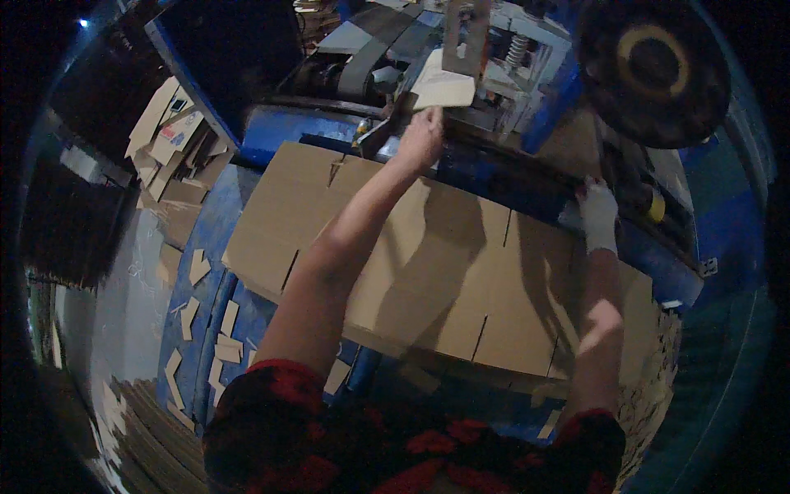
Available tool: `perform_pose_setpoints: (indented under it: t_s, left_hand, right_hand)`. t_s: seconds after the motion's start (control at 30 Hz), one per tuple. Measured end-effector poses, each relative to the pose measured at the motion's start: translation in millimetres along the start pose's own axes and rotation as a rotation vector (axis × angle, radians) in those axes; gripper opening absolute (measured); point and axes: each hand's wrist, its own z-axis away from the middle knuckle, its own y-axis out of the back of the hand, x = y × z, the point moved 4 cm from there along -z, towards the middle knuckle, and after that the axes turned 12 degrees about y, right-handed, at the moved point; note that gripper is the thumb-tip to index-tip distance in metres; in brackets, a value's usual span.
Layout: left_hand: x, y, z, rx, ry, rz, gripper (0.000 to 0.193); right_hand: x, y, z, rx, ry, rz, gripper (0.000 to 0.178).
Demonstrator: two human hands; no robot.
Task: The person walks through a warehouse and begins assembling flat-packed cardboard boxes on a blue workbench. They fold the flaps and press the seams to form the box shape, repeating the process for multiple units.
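Note:
My bare left hand (421,140) reaches over the front of a blue machine (280,132). Its fingers are curled together at the lower edge of a pale, cream-coloured piece (446,89); whether they grip it is not clear. Farther right, my right hand (599,216), in a light glove, is at the machine's front edge, above the far right part of the cardboard. Its fingers are blurred and dark. Beneath both arms lie flat brown cardboard sheets (436,239) with several slots cut in their edges, resting against the machine.
A large dark wheel (650,70) stands at upper right. Small cardboard offcuts (229,317) lie scattered on the blue table (193,329) at left. Beyond it is a heap of cardboard scraps (177,144). A metal spring (517,51) and an upright bracket (466,37) rise from the machine.

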Motion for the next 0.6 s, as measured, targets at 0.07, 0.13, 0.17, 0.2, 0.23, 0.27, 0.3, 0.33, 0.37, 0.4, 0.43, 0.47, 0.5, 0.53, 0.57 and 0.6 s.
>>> perform_pose_setpoints:
  t_s: [0.07, 0.13, 0.17, 0.2, 0.23, 0.27, 0.3, 0.33, 0.37, 0.4, 0.43, 0.47, 0.5, 0.53, 0.57, 0.6]
  left_hand:
    - [15, 13, 32, -0.093, -0.088, 0.081, 0.038]
    - [-15, 65, 89, -0.174, -0.079, -0.030, 0.036]
    - [-32, 96, 118, -0.129, 0.199, -0.043, 0.032]
    - [-83, 115, 152, -0.100, 0.400, 0.000, 0.034]
    - [-99, 158, 180, 0.184, 0.236, -0.371, 0.033]
    - [-88, 196, 198, 0.075, 0.321, -0.718, 0.041]
    - [-132, 208, 230, 0.117, 0.474, -0.684, 0.044]
    - [-170, 211, 257, 0.150, 0.623, -0.644, 0.047]
    - [-172, 211, 260, 0.043, 0.633, -0.507, 0.050]
    - [-166, 219, 261, -0.062, 0.641, -0.374, 0.054]
    - [-165, 222, 263, -0.169, 0.647, -0.242, 0.058]
    - [-182, 230, 276, -0.107, 0.636, -0.353, 0.059]
    - [-213, 232, 293, -0.034, 0.630, -0.463, 0.060]
    - [-227, 237, 301, 0.048, 0.614, -0.570, 0.061]
    - [-214, 236, 287, -0.014, 0.673, -0.500, 0.060]
    - [-201, 236, 273, -0.081, 0.730, -0.432, 0.060]
  right_hand:
    - [26, 8, 31, 0.122, -0.030, -0.053, 0.035]
    - [13, 30, 82, 0.213, 0.004, -0.219, 0.035]
    - [27, 23, 119, 0.274, 0.034, -0.265, 0.036]
    - [28, 26, 153, 0.194, -0.081, -0.449, 0.040]
    - [27, 27, 189, 0.134, -0.154, -0.386, 0.043]
    - [30, 30, 231, 0.069, -0.248, -0.306, 0.045]
    - [27, 25, 266, -0.042, -0.265, -0.173, 0.048]
    - [24, 18, 296, -0.160, -0.286, -0.035, 0.051]
    - [21, 18, 322, -0.160, -0.289, -0.022, 0.053]
    - [16, 21, 346, -0.159, -0.291, -0.012, 0.055]
    - [12, 25, 367, -0.158, -0.295, -0.003, 0.056]
    - [6, 32, 381, -0.169, -0.286, -0.025, 0.058]
    - [0, 39, 387, -0.170, -0.267, -0.048, 0.059]
    - [-6, 43, 392, -0.162, -0.254, -0.071, 0.061]
    - [-14, 60, 402, -0.183, -0.326, -0.090, 0.062]
    - [-8, 64, 420, -0.090, -0.450, 0.006, 0.062]
